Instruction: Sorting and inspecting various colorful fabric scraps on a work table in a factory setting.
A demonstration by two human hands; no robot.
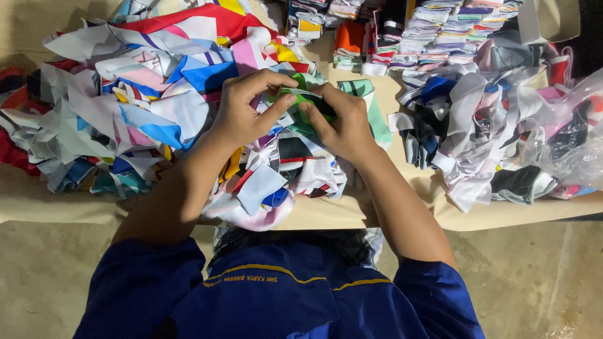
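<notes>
- Your blue shirt (276,295) with its thin yellow trim is filling the bottom of the view, nearest the lens; both forearms are reaching up and away from it toward the table (326,213).
- Your left hand (248,107) is curling over a small green cloth piece (300,100), thumb stretching across toward the other hand, fingers bending down onto the cloth and gripping it.
- Your right hand (342,122) is meeting the left one at the middle of the table, thumb and fingers pinching the same green cloth piece from the other side.
- Green cloth piece is sitting between the two hands, just above the heap of scraps (276,176) at the table's near edge; most of it is hiding under your fingers, so its full shape cannot be told.
- Beside it, a pale green and white strip (370,103) is lying just past your right hand, touching the heap.
- Big loose pile of cut cloth (125,100) is spreading across the left of the table: white, blue, pink, red, yellow pieces all tangling together.
- Another loose pile (471,132) is lying to the right, mostly white, grey and black, with a clear plastic bag (565,138) resting against its far right side.
- Folded stacks of cloth (433,31) are standing in rows at the far edge, well apart from your hands.
- Table is wearing a tan cover; bare concrete floor (540,282) is showing below its near edge.
</notes>
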